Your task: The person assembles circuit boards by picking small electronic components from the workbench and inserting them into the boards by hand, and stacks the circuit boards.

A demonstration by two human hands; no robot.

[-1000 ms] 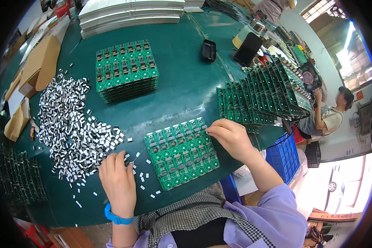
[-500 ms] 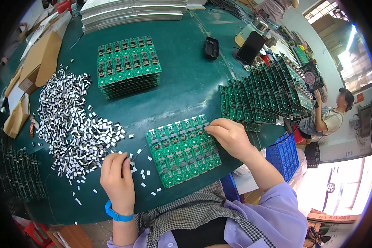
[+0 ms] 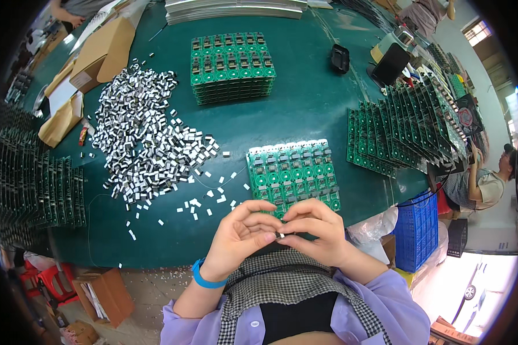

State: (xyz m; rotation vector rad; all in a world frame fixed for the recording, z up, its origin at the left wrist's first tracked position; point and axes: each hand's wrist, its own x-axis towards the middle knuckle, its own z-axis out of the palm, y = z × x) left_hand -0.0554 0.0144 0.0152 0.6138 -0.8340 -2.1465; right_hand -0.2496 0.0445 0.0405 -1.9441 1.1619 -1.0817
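Observation:
My left hand [image 3: 240, 233] and my right hand [image 3: 319, 230] meet in front of my apron, at the near edge of a green circuit board panel [image 3: 295, 174]. Between their fingertips they pinch one small white-and-dark component [image 3: 280, 235]. It resembles the pieces in the large heap of small components [image 3: 138, 126] to the left. The panel lies flat on the table, with rows of dark parts and round green rings; my fingers hide part of its near edge. Several loose white pieces lie between the heap and the panel.
A stack of similar panels [image 3: 233, 86] stands farther back. Upright panels [image 3: 400, 129] lean in a row at right, and more [image 3: 34, 184] stand at far left. A black case [image 3: 339, 59], cardboard box [image 3: 101, 54] and blue crate [image 3: 416, 233] are around. A co-worker [image 3: 483, 187] sits at right.
My hands have come together in front of me, the left from beside the heap, the right from the panel's right edge. The component now shows between them. The whole view has shifted.

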